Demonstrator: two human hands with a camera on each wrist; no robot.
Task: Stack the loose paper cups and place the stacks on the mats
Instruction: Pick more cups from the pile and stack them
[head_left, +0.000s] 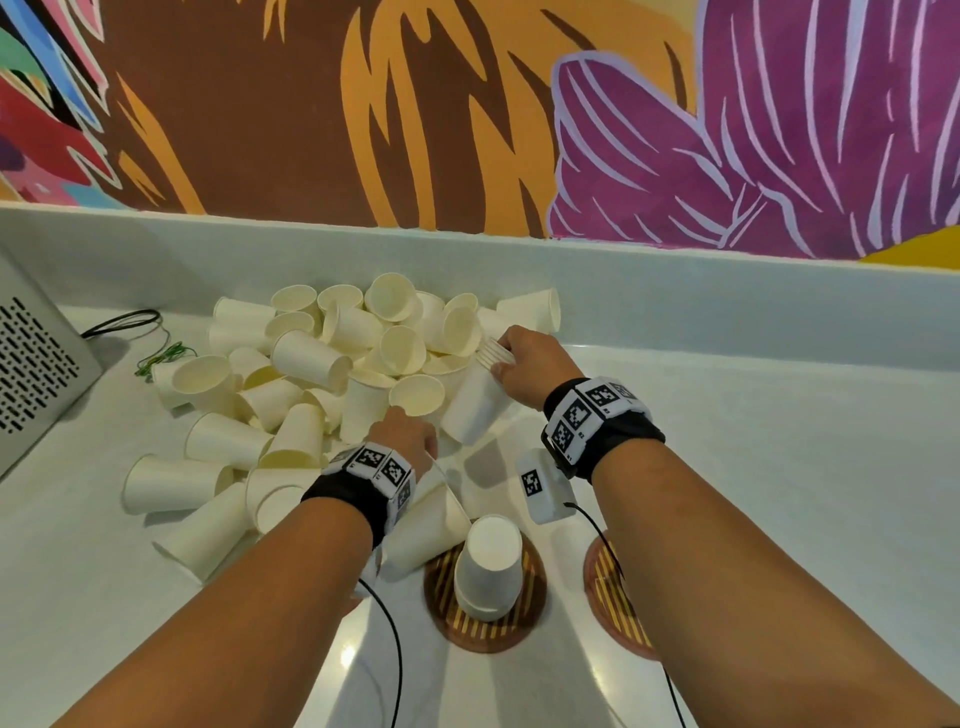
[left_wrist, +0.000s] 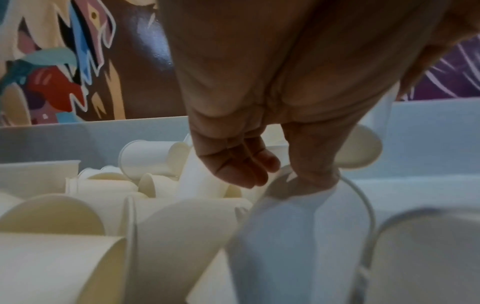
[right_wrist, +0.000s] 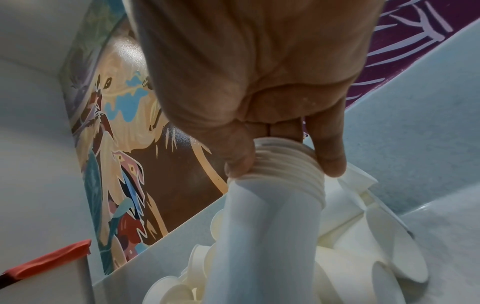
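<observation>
Right hand (right_wrist: 259, 102) round stack (right_wrist: 272, 205) (tilted)

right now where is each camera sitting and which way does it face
Head: worn high, looks forward and down at the cup pile, two mats and the wall; shows both forearms, left hand, right hand.
Left wrist: looks along the left hand, whose thumb touches a cup rim, toward the wall.
Right wrist: looks along the right hand gripping a cup stack.
Shared: head and right wrist both show that stack.
</observation>
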